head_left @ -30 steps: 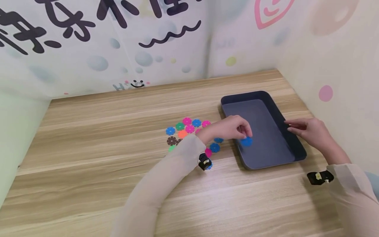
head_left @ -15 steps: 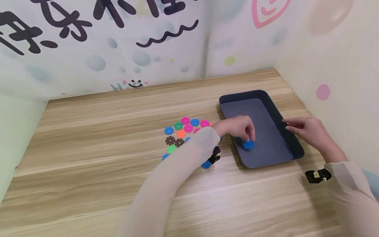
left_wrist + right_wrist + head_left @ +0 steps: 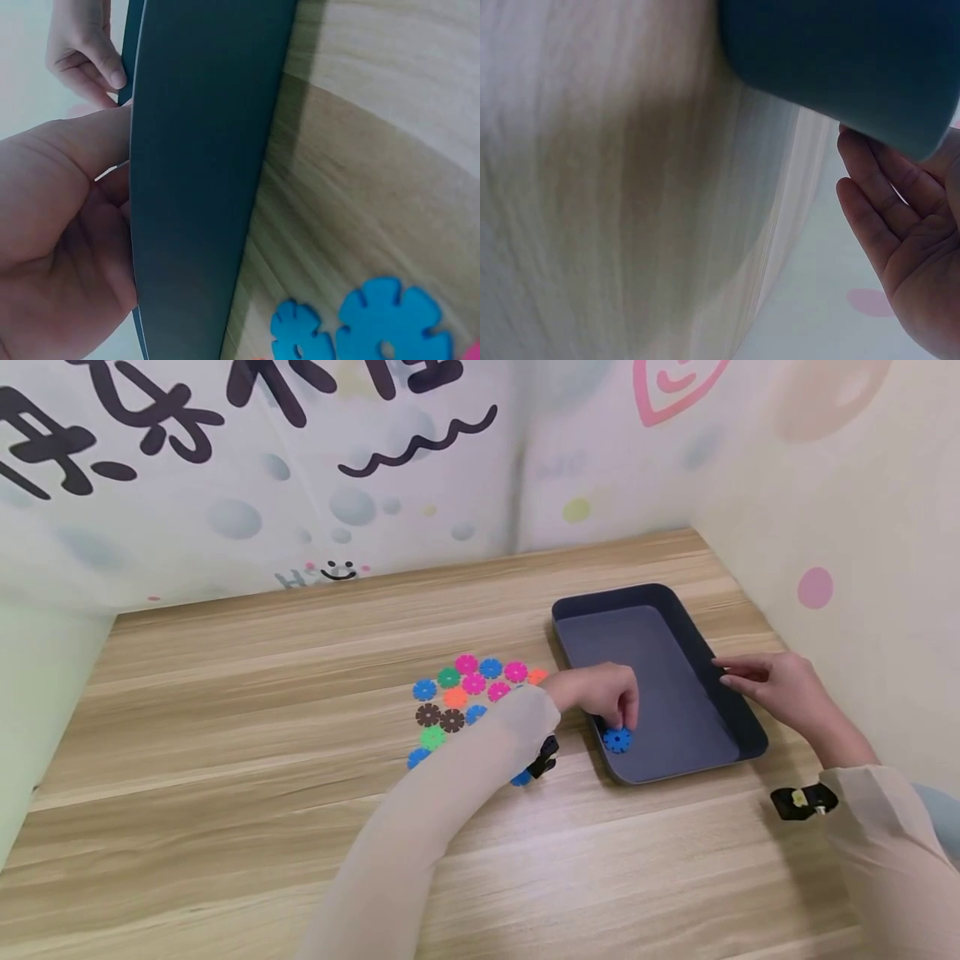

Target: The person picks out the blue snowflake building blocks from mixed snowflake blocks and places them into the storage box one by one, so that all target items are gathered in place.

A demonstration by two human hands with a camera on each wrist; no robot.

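My left hand reaches over the near-left part of a dark grey rectangular tray. Its fingertips hold the edge of a blue notched plastic disc, low over the tray floor. In the left wrist view, the tray's outer wall hides those fingertips and the disc. The right hand pinches the tray's right rim between thumb and fingers. From the right wrist, that hand shows its palm side, with some fingers behind the tray wall.
Several flower-shaped discs in pink, blue, green, orange and brown, including a brown disc, lie on the wooden table left of the tray. My left sleeve covers part of them. A printed wall sheet stands behind; another wall rises at right.
The left hand has carried the blue disc down into the tray, then slightly toward its near-left corner. The right hand keeps its place on the rim. The head view shifts slightly.
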